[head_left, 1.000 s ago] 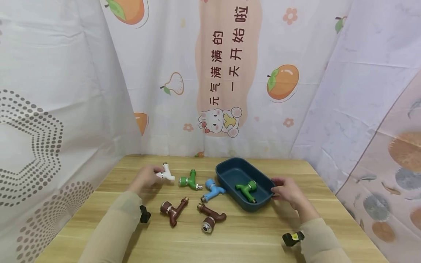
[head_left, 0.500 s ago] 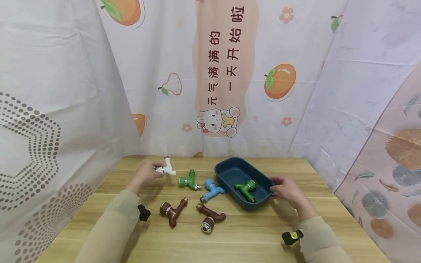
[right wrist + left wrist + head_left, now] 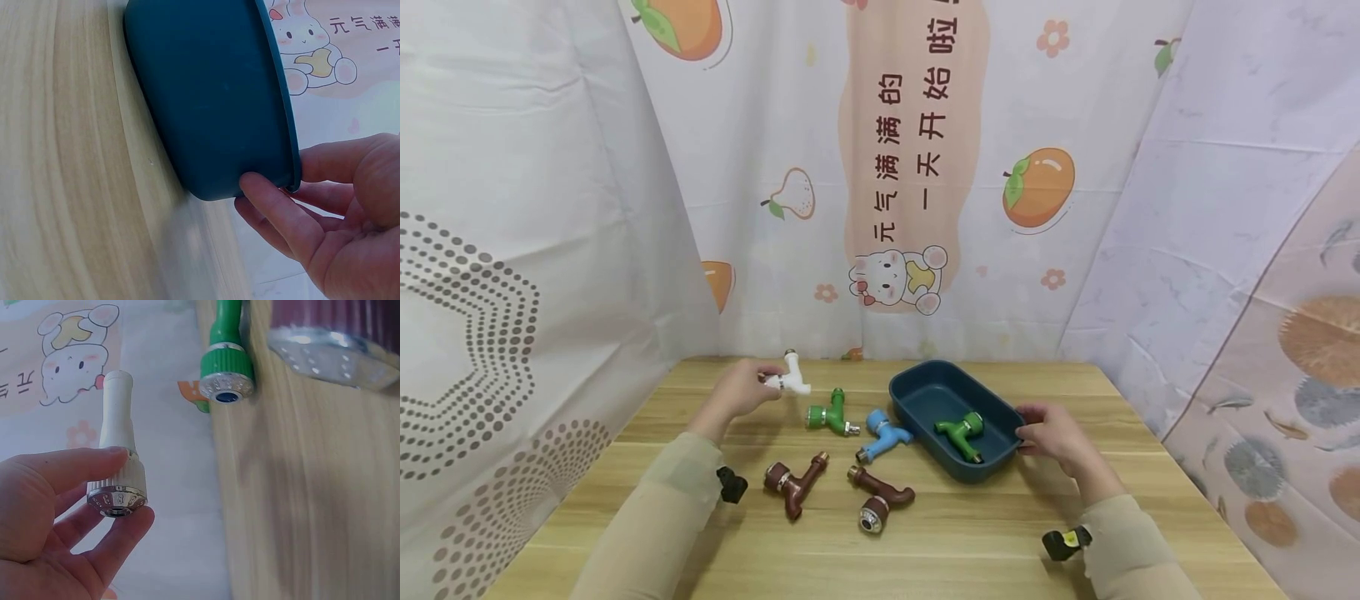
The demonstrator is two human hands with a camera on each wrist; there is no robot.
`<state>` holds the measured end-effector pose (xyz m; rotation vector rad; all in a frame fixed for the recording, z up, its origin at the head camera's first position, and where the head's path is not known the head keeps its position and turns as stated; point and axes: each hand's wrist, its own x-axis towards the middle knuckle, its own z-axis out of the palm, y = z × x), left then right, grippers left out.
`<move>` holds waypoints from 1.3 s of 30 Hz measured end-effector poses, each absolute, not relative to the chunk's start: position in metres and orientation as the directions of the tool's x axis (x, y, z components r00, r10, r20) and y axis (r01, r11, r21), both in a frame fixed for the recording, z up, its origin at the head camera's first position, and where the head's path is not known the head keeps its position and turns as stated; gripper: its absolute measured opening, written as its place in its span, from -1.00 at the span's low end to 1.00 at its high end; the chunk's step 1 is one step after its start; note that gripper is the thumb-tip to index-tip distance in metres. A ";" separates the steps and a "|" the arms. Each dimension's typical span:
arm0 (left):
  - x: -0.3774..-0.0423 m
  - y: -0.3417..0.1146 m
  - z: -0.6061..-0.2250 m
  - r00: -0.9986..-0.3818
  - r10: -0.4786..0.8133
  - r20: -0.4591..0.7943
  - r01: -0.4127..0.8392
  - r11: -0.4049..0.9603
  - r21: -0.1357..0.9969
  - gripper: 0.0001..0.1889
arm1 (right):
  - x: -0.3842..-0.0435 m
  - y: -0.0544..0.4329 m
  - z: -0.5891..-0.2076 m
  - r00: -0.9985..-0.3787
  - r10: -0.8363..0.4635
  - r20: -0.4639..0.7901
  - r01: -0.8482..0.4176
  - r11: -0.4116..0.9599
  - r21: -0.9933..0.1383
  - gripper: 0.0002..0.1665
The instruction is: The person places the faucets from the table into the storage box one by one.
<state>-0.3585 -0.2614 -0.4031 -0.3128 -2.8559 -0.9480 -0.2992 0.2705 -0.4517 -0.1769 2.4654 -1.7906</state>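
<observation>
A pale curtain backs everything, its dark lettering running bottom to top in two columns: 元气满满的 and 一天开始啦, the second cut off above. The wood-grain table spreads in front. On its right half sits a dark blue tub, long axis slanting from far left to near right.

The right hand pinches the tub's near right end at the rim; the left hand pinches the white tap's ribbed knob between thumb and fingers.

Of the taps, the left maroon tap points its threaded end far right, while the right maroon tap turns its silver cap toward the person. A blue tap lies just beside the tub, threaded end near left. One green tap has its knob to the left; another green tap lies inside the tub, threaded end toward the person. The white tap is at the table's far left, knob toward the left hand, threaded end pointing up, spout rightward. Marks on its silver cap are unreadable, as is a yellow label on the right wrist's black device.
</observation>
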 end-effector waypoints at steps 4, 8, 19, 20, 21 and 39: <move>-0.359 -0.256 -0.399 -0.971 0.159 0.179 0.234 0.791 0.565 -0.60 | -0.298 0.271 -0.451 -0.990 -0.144 -0.005 -0.040 0.309 -0.950 -0.46; -0.357 -0.252 -0.395 -0.967 0.172 0.186 0.249 0.787 0.564 -0.58 | -0.297 0.271 -0.451 -0.990 -0.143 -0.009 -0.036 0.312 -0.949 -0.46; -0.353 -0.239 -0.386 -0.955 0.215 0.204 0.294 0.780 0.552 -0.57 | -0.298 0.271 -0.453 -0.991 -0.137 -0.007 -0.036 0.313 -0.949 -0.46; -0.353 -0.237 -0.385 -0.954 0.220 0.206 0.298 0.778 0.553 -0.57 | -0.298 0.271 -0.453 -0.991 -0.137 -0.007 -0.037 0.312 -0.949 -0.46; -0.352 -0.236 -0.384 -0.952 0.226 0.208 0.305 0.776 0.551 -0.57 | -0.298 0.271 -0.453 -0.990 -0.138 -0.006 -0.038 0.312 -0.949 -0.46; -0.349 -0.207 -0.370 -0.945 0.263 0.193 0.326 0.729 0.602 -0.58 | -0.298 0.269 -0.450 -0.992 -0.126 -0.017 -0.026 0.327 -0.945 -0.43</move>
